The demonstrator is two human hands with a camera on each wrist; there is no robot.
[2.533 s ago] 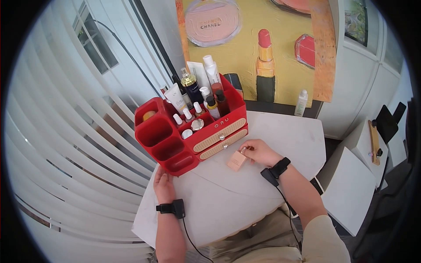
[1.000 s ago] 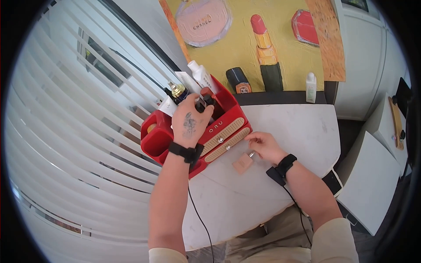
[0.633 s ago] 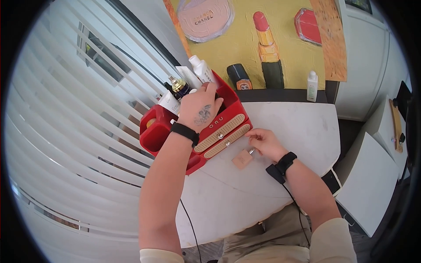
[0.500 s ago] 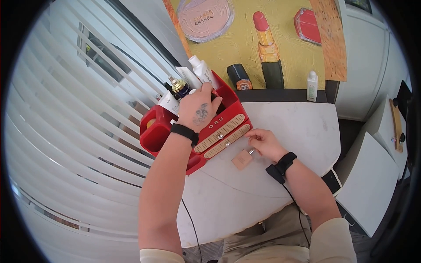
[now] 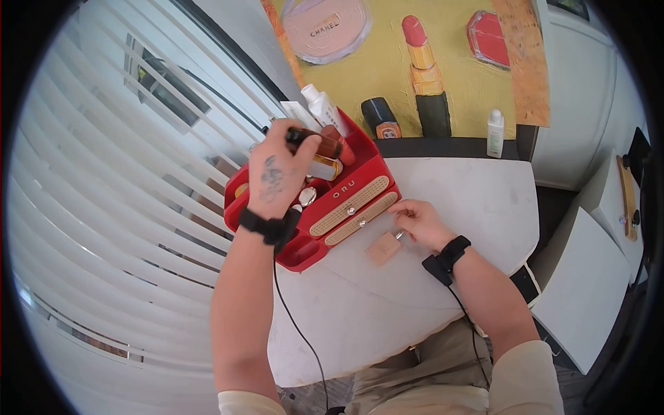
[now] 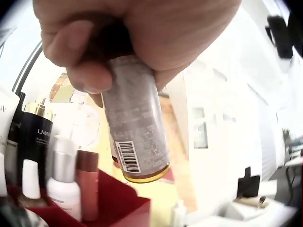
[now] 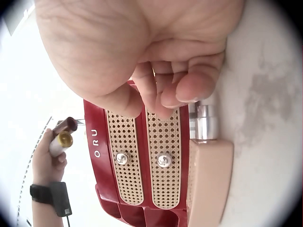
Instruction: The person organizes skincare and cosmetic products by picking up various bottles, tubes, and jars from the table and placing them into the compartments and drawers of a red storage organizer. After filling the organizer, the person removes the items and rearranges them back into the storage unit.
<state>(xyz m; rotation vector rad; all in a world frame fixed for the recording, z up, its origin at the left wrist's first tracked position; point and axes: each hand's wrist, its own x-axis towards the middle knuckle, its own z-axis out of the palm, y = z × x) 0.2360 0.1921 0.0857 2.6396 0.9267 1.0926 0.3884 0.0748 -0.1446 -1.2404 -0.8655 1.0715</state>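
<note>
My left hand (image 5: 273,169) grips two small bottles above a red makeup organizer (image 5: 370,169). One is a dark brown bottle (image 5: 330,145) with a black cap. The other bottle (image 6: 135,118), with a silver label and barcode, shows a yellow base. Both stick out tilted from my fingers, bases toward the right. My right hand (image 5: 423,225) rests on the white table with loosely bent fingers, holding nothing. Right by its fingertips lies a flat pink bottle (image 7: 213,179) with a silver neck (image 7: 206,124), in front of the organizer's drawers (image 7: 163,184).
Other cosmetics stand in the organizer, among them a white bottle (image 5: 321,107), a reddish tube (image 5: 346,153) and a round silver-lidded jar (image 5: 308,196). A small white bottle (image 5: 495,133) stands at the table's back edge, before a painting (image 5: 470,104). Blinds (image 5: 138,228) hang at left.
My left hand has gone from the organizer's near corner into its compartments, then lifted the two bottles up and leftward. My right hand has let go of the pink bottle and stays beside it.
</note>
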